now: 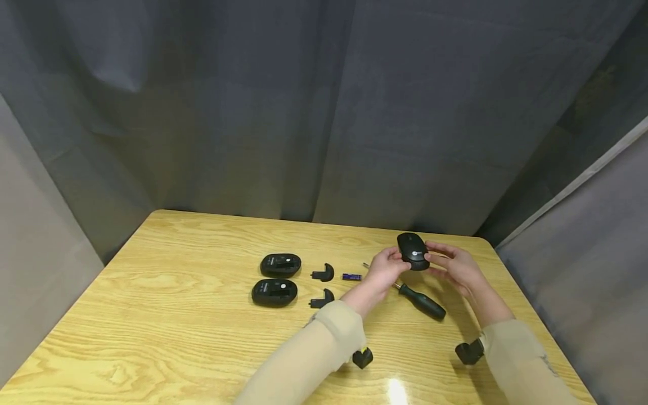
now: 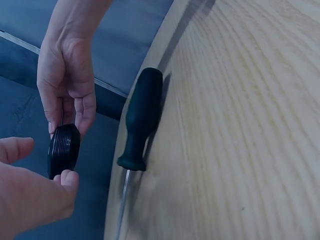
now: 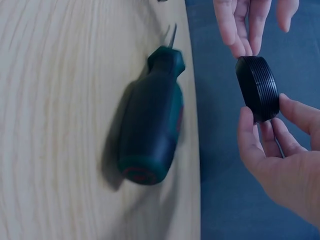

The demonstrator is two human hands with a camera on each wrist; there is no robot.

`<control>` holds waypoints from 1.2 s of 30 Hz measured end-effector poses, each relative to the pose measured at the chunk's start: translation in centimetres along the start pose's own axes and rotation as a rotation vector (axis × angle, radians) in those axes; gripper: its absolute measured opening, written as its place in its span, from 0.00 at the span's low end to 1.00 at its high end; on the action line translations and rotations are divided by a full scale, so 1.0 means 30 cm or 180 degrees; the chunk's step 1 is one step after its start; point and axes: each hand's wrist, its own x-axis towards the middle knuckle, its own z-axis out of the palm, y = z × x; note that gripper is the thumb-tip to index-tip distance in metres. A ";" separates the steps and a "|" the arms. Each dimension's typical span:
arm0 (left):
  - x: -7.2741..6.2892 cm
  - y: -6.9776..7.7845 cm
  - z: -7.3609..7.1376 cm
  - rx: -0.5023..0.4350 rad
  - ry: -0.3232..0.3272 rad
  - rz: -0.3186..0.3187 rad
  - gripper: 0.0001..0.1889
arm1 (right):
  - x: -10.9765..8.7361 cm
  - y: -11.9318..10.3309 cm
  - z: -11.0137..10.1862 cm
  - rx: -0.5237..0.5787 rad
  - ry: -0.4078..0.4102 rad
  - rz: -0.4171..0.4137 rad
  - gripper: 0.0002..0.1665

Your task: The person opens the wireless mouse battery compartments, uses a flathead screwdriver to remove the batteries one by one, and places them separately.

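A black computer mouse (image 1: 412, 250) with a small white logo is held up over the far right of the table, between both hands. My left hand (image 1: 383, 271) holds its left edge with the fingertips, one finger standing off it. From the right, my right hand (image 1: 455, 269) pinches the other side between thumb and fingers. Both wrist views show the mouse (image 2: 64, 150) edge-on, with a ridged rim. Below the hands lies a screwdriver (image 1: 422, 302) with a dark green handle; the left forearm and hand partly cover its shaft.
Two more black mice (image 1: 280, 265) lie underside up at mid-table. Beside them are two black hook-shaped covers, one (image 1: 323, 273) farther back and one (image 1: 322, 298) nearer, partly behind the left sleeve. A small blue battery (image 1: 351, 277) lies by the left hand. Grey curtains (image 1: 324, 112) stand behind.
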 end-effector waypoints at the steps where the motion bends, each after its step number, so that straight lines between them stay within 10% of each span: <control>1: -0.003 0.005 0.000 0.0017 0.0006 0.0022 0.31 | -0.005 -0.007 0.003 -0.0005 0.0003 -0.0016 0.40; 36: -0.161 0.243 -0.085 0.0252 -0.0098 0.0374 0.27 | -0.170 -0.219 0.132 -0.0111 0.0010 -0.0521 0.40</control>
